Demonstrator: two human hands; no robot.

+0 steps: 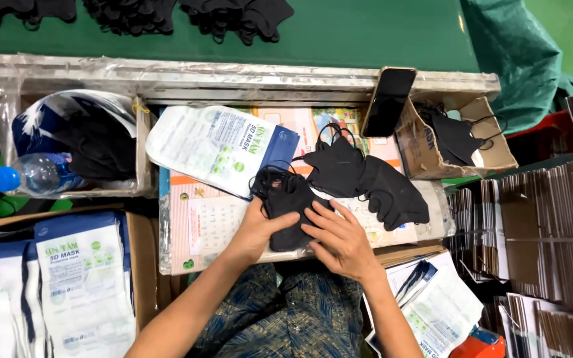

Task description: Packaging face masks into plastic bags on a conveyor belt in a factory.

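Head view looks straight down at a work board covered by a printed calendar sheet [207, 225], where the left hand [260, 229] and the right hand [339, 242] meet over a small stack of black face masks [290, 212]. The left hand pinches the stack, thumb on top and fingers tucked beneath, while the right hand lies on its edge with fingers spread and flat, holding nothing. It looks like the squaring-up step: masks being gathered and aligned into a neat bundle (the ear loops bunch at the far end). Judging from this, the next move calls for a firm hold on the whole stack so it stays even as it is lifted. Two loose black masks [366, 179] lie just beyond the hands, and an empty white-and-blue pouch [217, 149] rests flat to the left of them. A cardboard box [426, 152] at the right holds more black masks, with a dark phone [388, 101] propped against its edge. A clear bin [142, 146] at the left holds a bag and a water bottle [31, 176]; a carton [142, 265] below it holds printed pouches.
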